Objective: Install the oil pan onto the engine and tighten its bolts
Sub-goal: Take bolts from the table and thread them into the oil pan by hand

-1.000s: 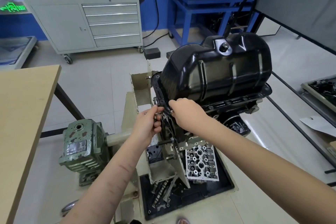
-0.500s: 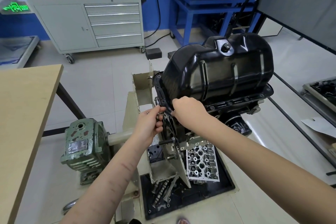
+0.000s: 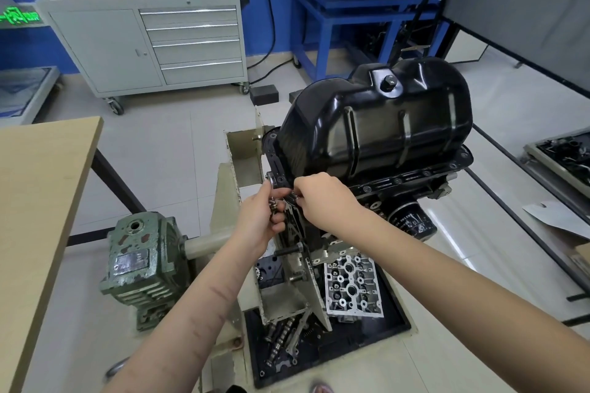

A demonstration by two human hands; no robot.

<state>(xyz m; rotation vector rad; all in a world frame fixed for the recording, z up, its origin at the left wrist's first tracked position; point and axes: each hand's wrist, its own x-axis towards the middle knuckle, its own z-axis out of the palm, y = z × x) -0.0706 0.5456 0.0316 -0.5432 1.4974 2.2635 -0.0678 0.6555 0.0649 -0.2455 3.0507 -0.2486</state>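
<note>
One black oil pan [image 3: 376, 124] sits upside-up on the engine [image 3: 412, 182], which is carried on a cream-painted stand [image 3: 236, 150]; its flange lies along the block's edge, where several bolt heads show in a row, too small to count surely. Two hands work at the pan's near-left corner. The left hand [image 3: 260, 217] has its fingers curled round a small cluster of loose bolts [image 3: 273, 206], how many I cannot tell, with its thumb up against the flange. The right hand [image 3: 322, 198] pinches something small at the flange edge just beside the left hand; its knuckles hide what it holds, so the thing cannot be named. One drain plug [image 3: 390, 82] stands on top of the pan. Below the engine hangs one oil filter [image 3: 412, 220]. Beneath the pan, in a black floor tray [image 3: 392, 325], lie one cylinder head [image 3: 352, 284] and one camshaft [image 3: 281, 338]. Left of the stand sits one green gearbox [image 3: 140, 262], joined to it by a shaft. Farther left of the pan is one wooden bench [image 3: 35, 195]; behind it, one grey drawer cabinet [image 3: 150, 41] with four drawers.
</note>
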